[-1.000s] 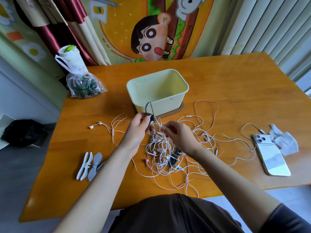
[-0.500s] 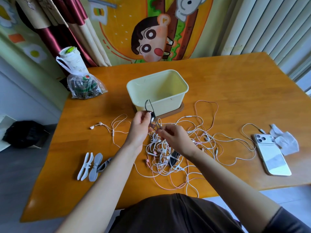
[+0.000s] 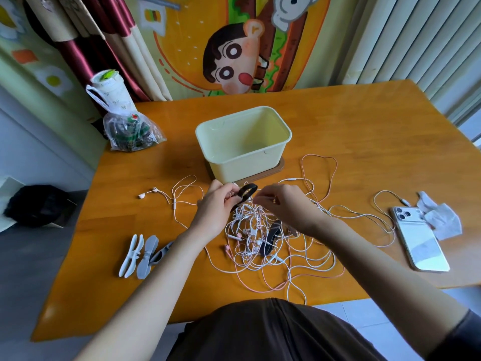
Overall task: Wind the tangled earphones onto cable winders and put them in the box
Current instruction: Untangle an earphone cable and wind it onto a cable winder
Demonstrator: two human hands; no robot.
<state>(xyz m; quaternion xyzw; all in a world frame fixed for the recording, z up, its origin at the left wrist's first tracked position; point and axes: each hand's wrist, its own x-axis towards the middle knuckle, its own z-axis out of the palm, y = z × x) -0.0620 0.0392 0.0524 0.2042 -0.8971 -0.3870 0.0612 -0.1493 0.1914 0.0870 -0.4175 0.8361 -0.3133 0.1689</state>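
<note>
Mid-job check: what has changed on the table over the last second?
The black winder in the left hand stood as an upright loop; it now leans over to the right, toward the right hand, which seems to pinch cable from the tangled earphones. Both hands kept their grips. The box, spare winders and phone have not moved.

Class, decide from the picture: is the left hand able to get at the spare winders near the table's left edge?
Probably yes: the spare winders lie uncovered beside the left forearm, nothing between. But the left hand grips a black winder and would need to release it first.
</note>
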